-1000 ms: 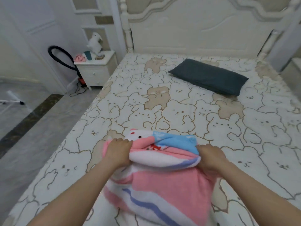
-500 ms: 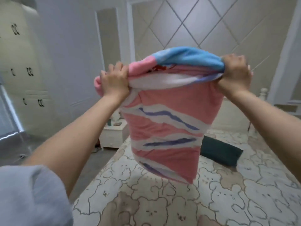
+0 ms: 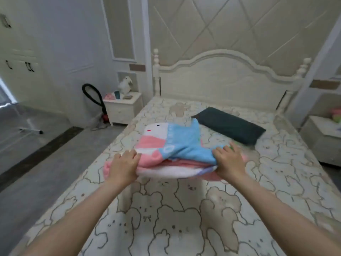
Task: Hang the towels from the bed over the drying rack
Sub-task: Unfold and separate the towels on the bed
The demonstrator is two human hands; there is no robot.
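A pink, white and blue towel (image 3: 171, 146) with a cartoon face billows flat and level over the middle of the bed (image 3: 184, 209). My left hand (image 3: 123, 166) grips its near left edge. My right hand (image 3: 229, 161) grips its near right edge. Both arms reach forward over the bear-print sheet. The towel's far end floats out toward the headboard. I see no drying rack that I can tell apart in this view.
A dark green pillow (image 3: 228, 124) lies beyond the towel on the right. A white nightstand (image 3: 122, 108) with a bird figure and a black hose stands left of the bed. Another low cabinet (image 3: 323, 137) stands on the right. Grey floor runs along the left side.
The towel was lifted off the bed and held up high half a second ago. Now both hands have swung it down and forward, so it spreads level over the bed.
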